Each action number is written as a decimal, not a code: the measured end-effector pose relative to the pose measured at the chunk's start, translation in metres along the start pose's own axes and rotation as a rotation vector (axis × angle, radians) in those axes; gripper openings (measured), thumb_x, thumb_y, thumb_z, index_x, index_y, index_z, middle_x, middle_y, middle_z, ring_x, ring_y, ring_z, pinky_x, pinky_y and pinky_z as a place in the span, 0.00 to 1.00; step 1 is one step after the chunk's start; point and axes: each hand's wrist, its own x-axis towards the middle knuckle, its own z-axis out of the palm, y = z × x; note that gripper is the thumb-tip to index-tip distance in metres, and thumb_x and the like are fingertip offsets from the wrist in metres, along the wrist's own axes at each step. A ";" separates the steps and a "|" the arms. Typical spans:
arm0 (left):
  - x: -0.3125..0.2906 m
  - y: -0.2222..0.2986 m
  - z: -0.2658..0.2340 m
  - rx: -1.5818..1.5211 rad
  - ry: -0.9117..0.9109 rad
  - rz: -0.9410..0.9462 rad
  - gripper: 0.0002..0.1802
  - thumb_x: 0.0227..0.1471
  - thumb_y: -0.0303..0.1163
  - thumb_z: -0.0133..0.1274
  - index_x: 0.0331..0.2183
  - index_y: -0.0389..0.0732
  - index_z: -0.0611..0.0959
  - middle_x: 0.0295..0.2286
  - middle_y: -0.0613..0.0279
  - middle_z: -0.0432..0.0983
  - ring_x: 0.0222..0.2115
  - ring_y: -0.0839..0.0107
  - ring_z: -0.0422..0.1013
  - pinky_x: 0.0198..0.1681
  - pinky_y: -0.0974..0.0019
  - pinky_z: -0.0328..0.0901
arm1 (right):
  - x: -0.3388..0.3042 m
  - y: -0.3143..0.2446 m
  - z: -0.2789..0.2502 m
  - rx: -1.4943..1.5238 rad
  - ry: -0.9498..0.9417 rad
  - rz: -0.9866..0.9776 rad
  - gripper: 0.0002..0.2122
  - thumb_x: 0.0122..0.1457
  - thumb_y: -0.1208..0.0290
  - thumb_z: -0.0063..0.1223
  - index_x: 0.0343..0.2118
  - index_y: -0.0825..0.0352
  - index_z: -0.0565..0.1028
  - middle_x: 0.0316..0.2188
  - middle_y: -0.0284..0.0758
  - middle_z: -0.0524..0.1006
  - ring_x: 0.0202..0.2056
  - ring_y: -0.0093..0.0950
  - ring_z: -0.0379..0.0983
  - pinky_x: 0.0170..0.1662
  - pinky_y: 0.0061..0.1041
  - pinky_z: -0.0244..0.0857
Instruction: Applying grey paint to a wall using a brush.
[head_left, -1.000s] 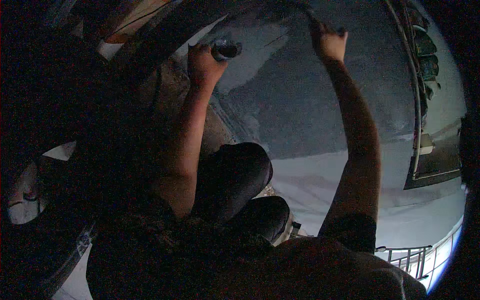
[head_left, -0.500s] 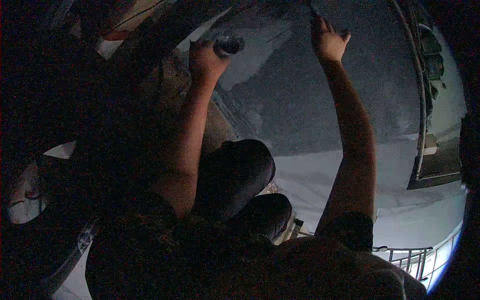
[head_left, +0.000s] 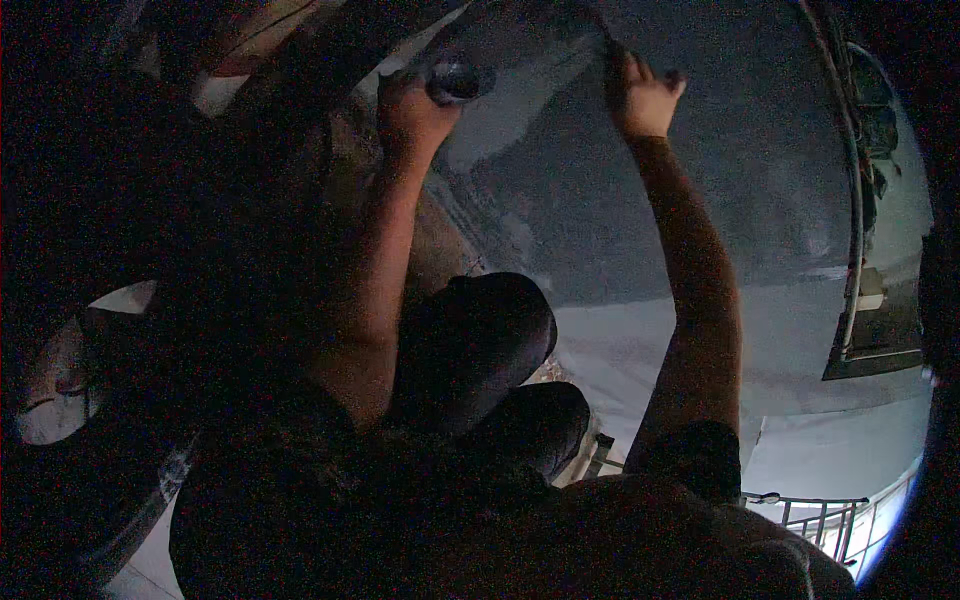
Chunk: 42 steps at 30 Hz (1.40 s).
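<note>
In my left hand, at the upper left, is a small round dark container, its rim facing me. The fingers are wrapped round its side. Higher up and to the right, my right hand is closed in front of a large surface, dark grey above a pale band. A thin dark tool sticks out beyond its fingers toward the top edge; its tip is too dim to make out. A lighter grey patch lies between the two hands on that surface.
My bent knees are just below the left forearm. At the right, a long dark frame edge borders the surface, with dark objects beyond it. A metal railing stands at the lower right. The left side is very dark.
My right hand has moved a little left and down along the surface with the thin tool. My left hand has tilted the container so more of its round opening shows.
</note>
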 end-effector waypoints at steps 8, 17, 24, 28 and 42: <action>-0.001 0.020 -0.007 0.086 0.060 0.051 0.31 0.29 0.41 0.67 0.38 0.36 0.79 0.35 0.45 0.75 0.37 0.47 0.72 0.42 0.49 0.68 | -0.019 -0.001 0.040 0.050 -0.118 -0.126 0.18 0.59 0.63 0.44 0.53 0.57 0.66 0.45 0.33 0.74 0.47 0.31 0.70 0.54 0.55 0.47; -0.003 0.013 -0.013 0.017 -0.090 -0.052 0.31 0.28 0.40 0.68 0.39 0.38 0.79 0.37 0.45 0.74 0.38 0.48 0.71 0.42 0.49 0.67 | -0.012 -0.015 0.001 0.100 -0.167 -0.034 0.18 0.59 0.63 0.45 0.52 0.57 0.67 0.44 0.33 0.75 0.44 0.34 0.72 0.55 0.56 0.46; -0.006 0.013 -0.016 -0.058 0.051 0.061 0.29 0.28 0.39 0.67 0.38 0.40 0.80 0.36 0.47 0.75 0.40 0.49 0.70 0.46 0.49 0.64 | -0.025 -0.034 0.024 0.039 -0.266 -0.183 0.18 0.59 0.63 0.44 0.53 0.58 0.66 0.45 0.32 0.74 0.45 0.35 0.72 0.55 0.56 0.45; -0.004 0.005 -0.016 -0.013 0.042 0.070 0.29 0.29 0.38 0.67 0.38 0.40 0.80 0.37 0.48 0.75 0.39 0.48 0.70 0.44 0.49 0.65 | -0.035 -0.051 0.020 0.086 -0.217 -0.210 0.19 0.59 0.62 0.44 0.53 0.58 0.66 0.47 0.33 0.73 0.45 0.34 0.72 0.56 0.56 0.44; -0.007 0.010 -0.017 0.130 -0.012 0.032 0.39 0.24 0.46 0.70 0.40 0.35 0.78 0.39 0.44 0.73 0.43 0.49 0.69 0.47 0.52 0.64 | -0.060 -0.049 0.021 0.139 -0.231 -0.274 0.16 0.58 0.66 0.45 0.50 0.57 0.68 0.43 0.31 0.74 0.43 0.30 0.73 0.53 0.57 0.50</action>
